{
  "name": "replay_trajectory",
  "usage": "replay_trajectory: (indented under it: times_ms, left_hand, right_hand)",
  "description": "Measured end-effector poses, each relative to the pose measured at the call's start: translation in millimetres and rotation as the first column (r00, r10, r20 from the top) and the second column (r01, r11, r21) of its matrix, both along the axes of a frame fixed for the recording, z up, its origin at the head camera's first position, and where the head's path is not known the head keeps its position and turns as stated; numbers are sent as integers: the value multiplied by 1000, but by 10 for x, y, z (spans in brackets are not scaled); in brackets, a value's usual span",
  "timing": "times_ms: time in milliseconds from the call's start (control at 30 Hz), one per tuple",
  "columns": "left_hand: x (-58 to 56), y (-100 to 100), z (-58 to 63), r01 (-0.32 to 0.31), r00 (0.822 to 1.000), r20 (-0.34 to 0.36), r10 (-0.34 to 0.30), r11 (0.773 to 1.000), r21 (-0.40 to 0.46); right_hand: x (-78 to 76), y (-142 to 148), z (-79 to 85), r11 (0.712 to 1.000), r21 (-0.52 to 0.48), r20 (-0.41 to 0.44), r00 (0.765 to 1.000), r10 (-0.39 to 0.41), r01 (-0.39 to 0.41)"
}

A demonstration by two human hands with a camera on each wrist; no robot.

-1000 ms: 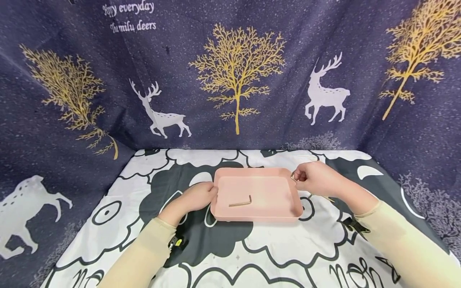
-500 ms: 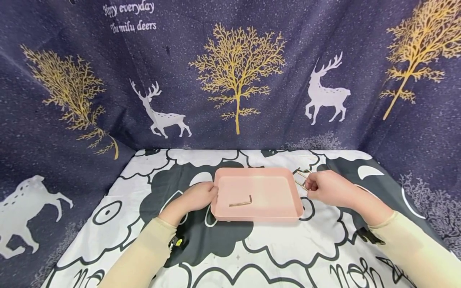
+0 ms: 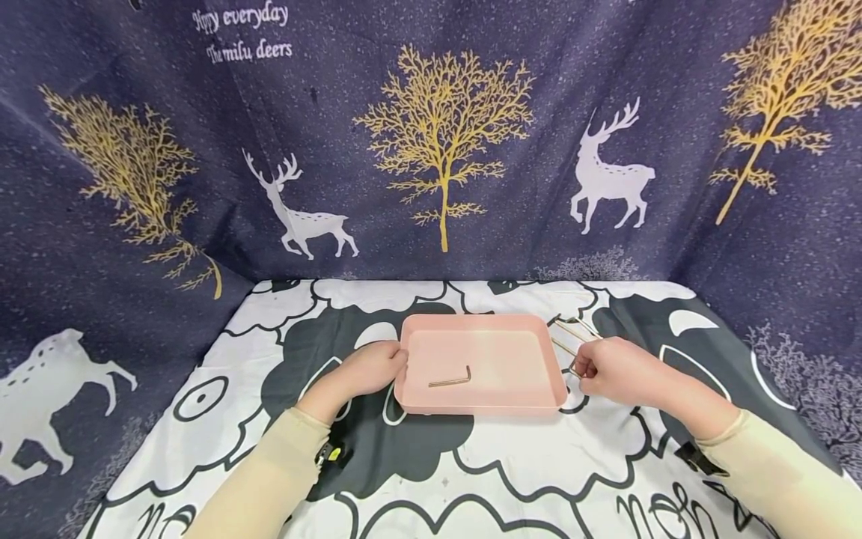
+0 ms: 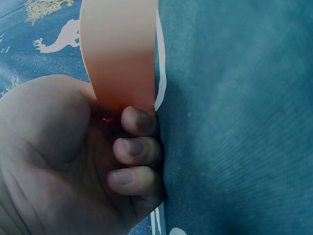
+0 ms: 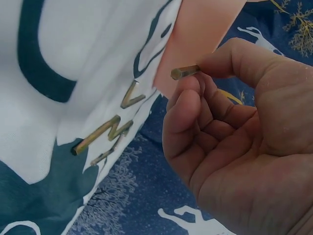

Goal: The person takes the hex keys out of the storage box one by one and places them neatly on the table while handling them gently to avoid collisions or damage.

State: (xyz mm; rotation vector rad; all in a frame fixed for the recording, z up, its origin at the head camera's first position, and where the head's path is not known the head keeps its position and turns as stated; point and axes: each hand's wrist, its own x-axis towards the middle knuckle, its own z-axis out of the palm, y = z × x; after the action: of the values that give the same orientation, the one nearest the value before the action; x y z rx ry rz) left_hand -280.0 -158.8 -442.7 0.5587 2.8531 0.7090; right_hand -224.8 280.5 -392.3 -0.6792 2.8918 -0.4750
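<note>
A pink rectangular tray (image 3: 513, 359) lies on the table, with one brass-coloured hex key (image 3: 450, 382) in its left part. My left hand (image 3: 369, 367) grips the tray's left wall; in the left wrist view several curled fingers (image 4: 139, 151) show against the pink wall (image 4: 122, 49). To the right of the tray, my right hand (image 3: 616, 368) pinches a hex key (image 5: 183, 73) between thumb and fingers, its hexagonal end sticking out. More hex keys (image 5: 98, 134) lie on the cloth beside the tray. Most of the held key is hidden by my fingers.
A white and dark patterned cloth (image 3: 431, 479) covers the table. Dark blue curtains (image 3: 404, 172) with deer and tree prints hang behind and at both sides. Dark bands sit at both wrists.
My right hand has moved from the tray's right rim toward the right and nearer to me, uncovering hex keys beside the tray. The left hand and tray have stayed in place.
</note>
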Motion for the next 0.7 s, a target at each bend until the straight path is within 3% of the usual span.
replay_trajectory:
  times_ms: [367,600,700]
  left_hand:
    - [-16,-3,-11,5,1000,3,-5,1000,6]
    - [-194,-84,-248,46,999,-22,-46,999,3]
    - [-224,-98,-289,47,999,-25,-47,999,8]
  right_hand:
    - [67,7,-108,1000,10,36,999,29,-30]
    - [76,8,-160,998,16,-12,998,60,-60]
    - [70,12,-186,997,30,-29,997,68,-68]
